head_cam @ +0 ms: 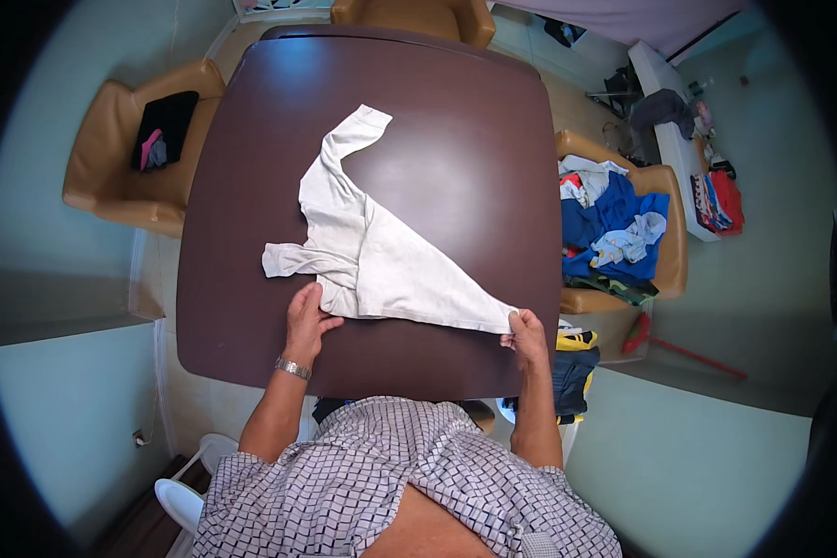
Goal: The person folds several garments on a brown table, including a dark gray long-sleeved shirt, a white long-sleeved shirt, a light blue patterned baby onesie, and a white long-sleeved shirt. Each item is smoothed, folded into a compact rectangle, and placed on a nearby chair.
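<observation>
A long-sleeved whitish garment (418, 272) lies partly spread on the dark brown table (446, 167). One sleeve reaches toward the table's far side; the other lies bunched and points left. My right hand (528, 338) pinches the garment's stretched corner near the table's right edge. At the opposite end of the near edge, my left hand (308, 321) is beside the cloth with thumb and fingers apart. Its fingertips are at the fabric's border, and whether they touch it is hard to tell. A metal-banded watch (293, 367) is on my left wrist.
On the right, a tan armchair (676, 244) holds a heap of clothes (614, 216). Dark and yellow clothes (575, 376) sit below it. Another tan armchair (97, 153) at left carries a black cloth (171, 122). Folded clothes (722, 199) rest on a white shelf (676, 153).
</observation>
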`<action>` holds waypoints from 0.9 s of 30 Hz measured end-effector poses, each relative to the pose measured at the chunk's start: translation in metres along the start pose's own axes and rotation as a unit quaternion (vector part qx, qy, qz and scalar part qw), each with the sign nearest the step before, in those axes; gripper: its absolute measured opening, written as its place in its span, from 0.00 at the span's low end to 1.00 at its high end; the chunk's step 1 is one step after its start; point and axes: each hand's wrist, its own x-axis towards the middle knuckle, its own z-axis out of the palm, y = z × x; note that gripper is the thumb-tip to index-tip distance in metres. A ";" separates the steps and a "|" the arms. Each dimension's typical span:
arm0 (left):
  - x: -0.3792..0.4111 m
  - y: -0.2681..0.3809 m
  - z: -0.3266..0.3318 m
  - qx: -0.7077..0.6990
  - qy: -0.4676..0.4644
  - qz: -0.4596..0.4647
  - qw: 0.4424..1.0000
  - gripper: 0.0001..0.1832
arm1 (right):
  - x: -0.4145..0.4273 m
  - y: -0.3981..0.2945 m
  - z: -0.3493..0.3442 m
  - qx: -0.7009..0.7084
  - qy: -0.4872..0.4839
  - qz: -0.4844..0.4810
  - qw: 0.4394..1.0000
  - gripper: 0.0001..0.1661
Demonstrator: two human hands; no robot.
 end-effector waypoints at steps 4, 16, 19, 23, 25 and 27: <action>0.031 0.009 0.012 0.074 0.053 0.049 0.995 0.30 | 0.020 0.024 -0.011 -0.224 0.138 -0.144 0.954 0.15; 0.006 0.006 0.025 0.188 0.008 0.068 0.980 0.54 | -0.018 0.005 0.217 -0.384 -0.085 -0.490 0.778 0.34; -0.005 0.011 0.027 0.112 -0.012 0.073 0.991 0.53 | 0.023 0.023 0.225 -0.377 -0.060 -0.486 0.786 0.22; -0.005 0.016 -0.006 0.006 -0.023 0.091 0.996 0.51 | 0.023 -0.010 0.208 -0.195 -0.238 -0.171 0.936 0.19; -0.009 0.025 -0.007 0.006 -0.033 0.115 0.993 0.49 | 0.028 -0.020 0.186 -0.066 -0.138 -0.097 0.983 0.20; -0.011 0.036 -0.011 -0.013 -0.063 0.135 0.989 0.49 | 0.035 -0.023 0.163 -0.008 -0.013 -0.097 0.995 0.25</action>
